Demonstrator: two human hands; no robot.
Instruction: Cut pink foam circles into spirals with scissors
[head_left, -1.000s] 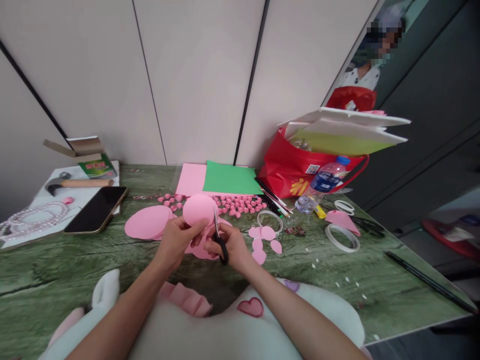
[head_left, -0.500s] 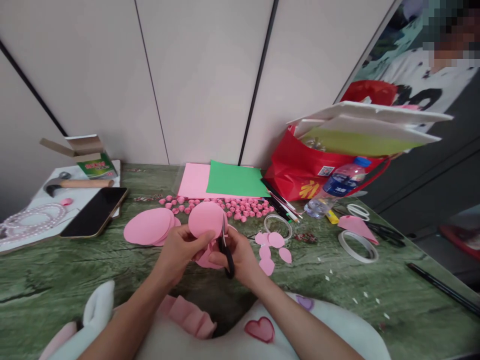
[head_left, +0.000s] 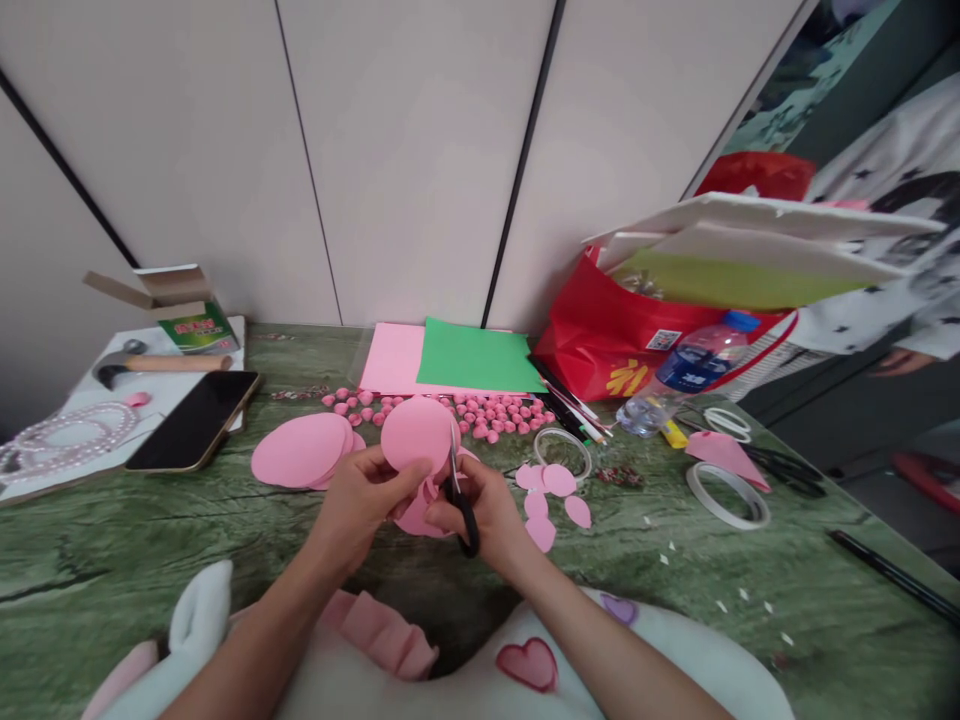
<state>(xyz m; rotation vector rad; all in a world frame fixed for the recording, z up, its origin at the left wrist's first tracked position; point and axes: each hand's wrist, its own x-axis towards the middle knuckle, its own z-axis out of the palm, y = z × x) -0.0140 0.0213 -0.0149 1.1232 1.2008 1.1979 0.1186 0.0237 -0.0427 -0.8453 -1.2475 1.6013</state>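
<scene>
L hand [head_left: 367,493] pinches pink paper disc [head_left: 415,435]; R hand [head_left: 486,505] grips black-handled scissors [head_left: 466,518] at disc's R edge. Prob. edge-trimming; next snip calls for steady disc, blades on rim.

Left hand [head_left: 369,492] pinches pink paper disc [head_left: 415,438] — right hand [head_left: 491,515] grips black-handled scissors [head_left: 468,520], blades at disc's right edge. Behind: small pink balls [head_left: 519,411], green sheet [head_left: 480,358] overlapping pink sheet [head_left: 390,358]. Leftward: overlapping pink ovals [head_left: 300,450], phone [head_left: 193,422], hammer [head_left: 172,364]. Rightward: small pink cutouts [head_left: 559,480], tape roll [head_left: 746,520], bottle [head_left: 686,370] before red bag [head_left: 574,340] — person in star-patterned white clothing [head_left: 832,322] beyond.
</scene>
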